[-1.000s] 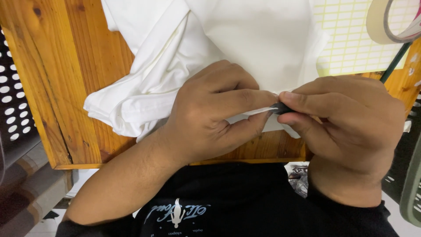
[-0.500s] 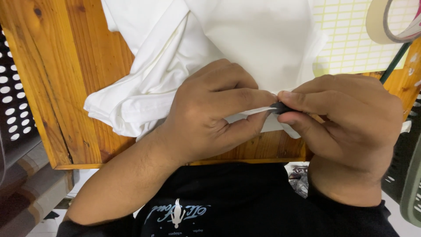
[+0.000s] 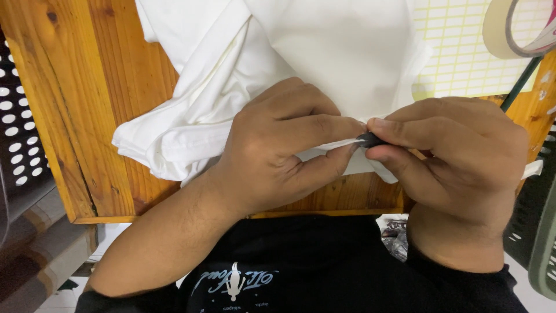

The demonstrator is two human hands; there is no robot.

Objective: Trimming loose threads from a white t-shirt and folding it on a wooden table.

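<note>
left hand (image 3: pixel 278 156) pinching the white cloth (image 3: pixel 301 69) edge | right hand (image 3: pixel 452 156) closed on a small black bit (image 3: pixel 369 139) at that edge, dead centre | cloth bunched on wooden table (image 3: pixel 87 104), mostly 12 o'clock | tape roll (image 3: pixel 509 29) at 2 | edge work looks ongoing, not finished

Garment workshop: wooden table (image 3: pixel 87 116), tape roll (image 3: pixel 515 29)

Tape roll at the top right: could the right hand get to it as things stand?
Probably yes: the tape roll lies uncovered past the right hand, nothing between. But that hand pinches a small dark object against the white cloth.
</note>
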